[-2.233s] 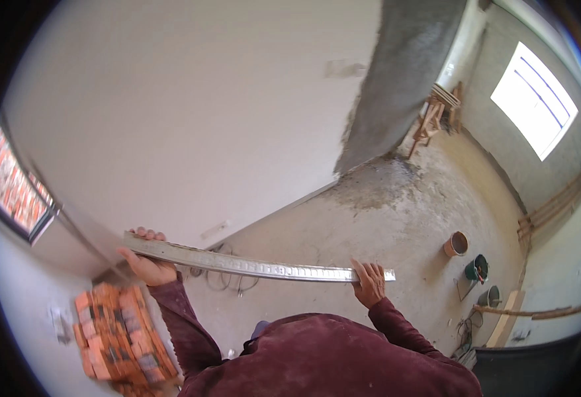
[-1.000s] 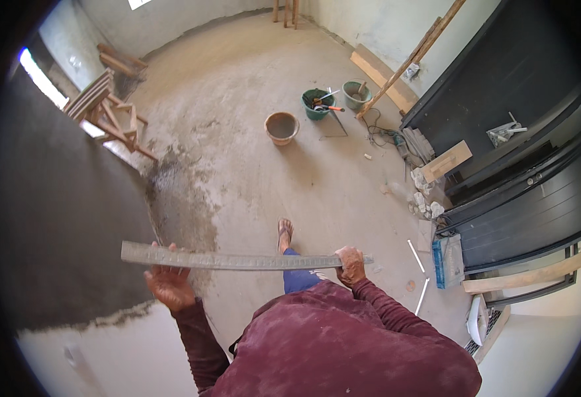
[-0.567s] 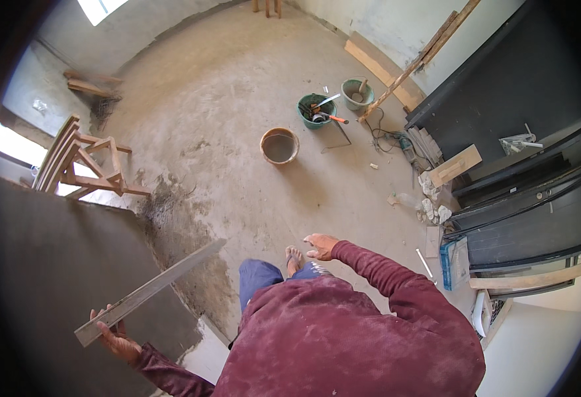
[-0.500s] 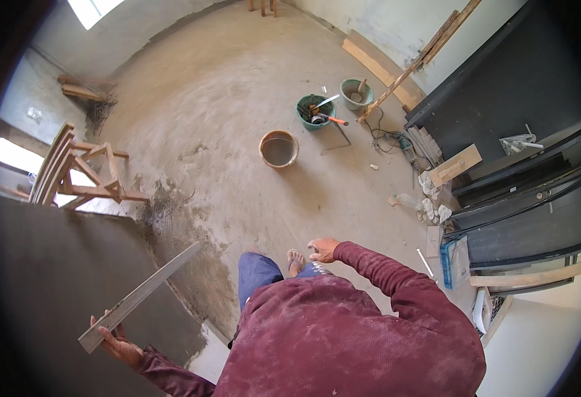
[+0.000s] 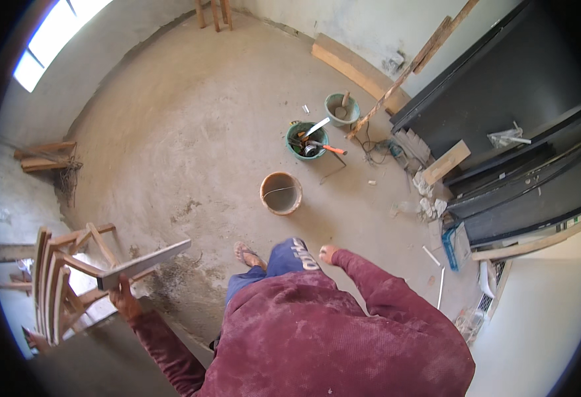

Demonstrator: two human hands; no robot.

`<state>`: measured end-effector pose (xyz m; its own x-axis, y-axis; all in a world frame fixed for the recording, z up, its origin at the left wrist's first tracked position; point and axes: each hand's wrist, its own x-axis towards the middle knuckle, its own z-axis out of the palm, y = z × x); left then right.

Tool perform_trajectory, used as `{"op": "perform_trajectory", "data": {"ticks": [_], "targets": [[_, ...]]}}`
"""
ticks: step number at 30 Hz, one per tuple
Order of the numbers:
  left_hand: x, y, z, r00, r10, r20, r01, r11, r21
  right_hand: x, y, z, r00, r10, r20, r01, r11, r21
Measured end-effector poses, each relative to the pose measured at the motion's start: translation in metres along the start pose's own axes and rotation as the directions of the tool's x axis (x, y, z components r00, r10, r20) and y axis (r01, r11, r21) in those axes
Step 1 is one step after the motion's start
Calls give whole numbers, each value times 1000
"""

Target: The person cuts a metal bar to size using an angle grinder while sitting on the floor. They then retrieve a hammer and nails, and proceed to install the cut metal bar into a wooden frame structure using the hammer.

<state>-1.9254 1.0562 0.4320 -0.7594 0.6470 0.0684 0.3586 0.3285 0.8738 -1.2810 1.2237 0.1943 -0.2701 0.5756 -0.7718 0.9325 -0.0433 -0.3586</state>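
My left hand point(image 5: 126, 301) grips one end of a long grey straightedge bar point(image 5: 155, 258). The bar slants up to the right, over the dark plastered wall at lower left and the floor past it. Beside my right thigh hangs my right hand point(image 5: 328, 253), its fingers loosely curled and no object visible in them. Ahead of my feet stands an orange-brown bucket point(image 5: 282, 211) with a thin wire handle across its mouth. Past it, a green bucket point(image 5: 300, 153) holds hand tools, among them one with an orange handle point(image 5: 335, 149).
A wooden trestle point(image 5: 55, 278) stands at left, close to the bar. Another green bucket point(image 5: 333, 121) is farther off. Wooden planks point(image 5: 357, 69) lie by the far wall. Large black panels point(image 5: 489, 86), a power tool's cord and rubble line the right side.
My body has moved forward with a step, bringing the buckets nearer. The bar has swung from over the dark wall towards the trestle. My right hand has stayed low at my side.
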Motion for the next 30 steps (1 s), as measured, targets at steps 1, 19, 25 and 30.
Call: {"op": "perform_trajectory", "data": {"ticks": [1, 19, 25, 30], "targets": [[28, 19, 26, 996, 80, 27, -77, 992, -103, 15, -2, -5, 999, 32, -12, -30, 993, 117], [321, 174, 357, 912, 176, 369, -141, 983, -122, 321, -91, -149, 873, 430, 230, -216, -83, 973], [378, 212, 500, 887, 89, 454, -81, 996, -36, 449, -49, -278, 837, 526, 155, -85, -155, 984], [416, 220, 590, 828, 81, 555, -145, 987, 74, 569, 13, -302, 673, 707, 216, 144, -412, 900]]}}
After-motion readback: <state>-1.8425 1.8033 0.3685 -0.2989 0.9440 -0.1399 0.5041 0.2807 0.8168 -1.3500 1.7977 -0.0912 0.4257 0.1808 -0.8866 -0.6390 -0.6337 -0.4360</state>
